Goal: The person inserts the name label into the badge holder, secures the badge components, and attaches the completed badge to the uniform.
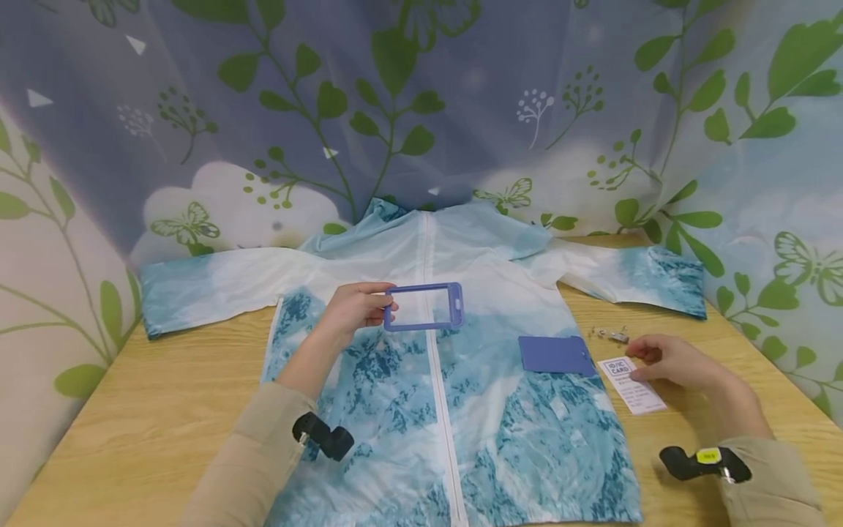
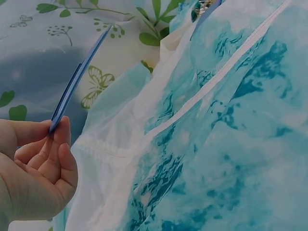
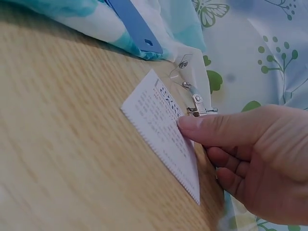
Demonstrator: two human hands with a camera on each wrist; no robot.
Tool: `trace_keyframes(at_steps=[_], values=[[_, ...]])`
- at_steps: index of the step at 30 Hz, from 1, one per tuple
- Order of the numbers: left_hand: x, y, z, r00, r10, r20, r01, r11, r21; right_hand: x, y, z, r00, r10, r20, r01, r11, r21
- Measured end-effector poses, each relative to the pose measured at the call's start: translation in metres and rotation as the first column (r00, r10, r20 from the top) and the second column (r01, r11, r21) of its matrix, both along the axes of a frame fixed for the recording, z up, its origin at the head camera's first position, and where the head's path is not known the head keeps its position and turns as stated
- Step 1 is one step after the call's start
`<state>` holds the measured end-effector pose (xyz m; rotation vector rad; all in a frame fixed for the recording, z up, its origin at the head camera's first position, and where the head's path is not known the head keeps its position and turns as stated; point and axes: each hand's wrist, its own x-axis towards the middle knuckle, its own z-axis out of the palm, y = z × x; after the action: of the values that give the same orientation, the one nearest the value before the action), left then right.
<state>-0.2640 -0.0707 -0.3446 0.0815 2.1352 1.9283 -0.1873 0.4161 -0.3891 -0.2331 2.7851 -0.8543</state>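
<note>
Pinching one short end of a blue rectangular frame (image 1: 418, 327), the left hand (image 1: 356, 311) is at the frame's 9 o'clock in the head cam, thumb and fingers closed on the rim. The frame has rounded corners, looks like smooth plastic, and is held over a thin, slightly see-through jacket (image 1: 375, 410) in teal and white. That's spread on a wood-grain table (image 1: 132, 432), with a straight white zip (image 1: 437, 380) down the middle. Between 3 and 4 o'clock from the frame, a flat blue panel (image 1: 555, 355) lies on the jacket near its side edge. Farther out that way, on the wood, is a white card (image 1: 632, 391) printed "ID/IC CARD". The right hand (image 1: 681, 360) is at the card's 2 o'clock, thumb on it, fingers bent; honestly can't tell if they've closed on it. A little metal clip (image 1: 617, 337) is just beyond the card, around 12.

Left wrist cam: the frame's nearly edge-on, basically a skinny blue sliver pointing to 1 o'clock from the fingertips. Crinkly jacket fabric takes up the right side, zip slanting toward 1 or 2.

Right wrist cam: the card shows a fine saw-toothed edge and rows of small print, thumb tip by its 2 o'clock side. The shiny clip is just past the thumb, beside a clear strap (image 3: 179, 77) with round metal snaps. Panel's near 12, smooth with a small slot.
</note>
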Motion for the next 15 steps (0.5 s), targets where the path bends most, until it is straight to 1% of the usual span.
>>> trace_keyframes(at_steps=[15], values=[[-0.0006,-0.0003,-0.0012,1.0,0.005,-0.01,-0.005,1.0,-0.011,-0.0008,-0.0013,0.0005,1.0,0.003,0.023,-0.002,1.0,-0.008]])
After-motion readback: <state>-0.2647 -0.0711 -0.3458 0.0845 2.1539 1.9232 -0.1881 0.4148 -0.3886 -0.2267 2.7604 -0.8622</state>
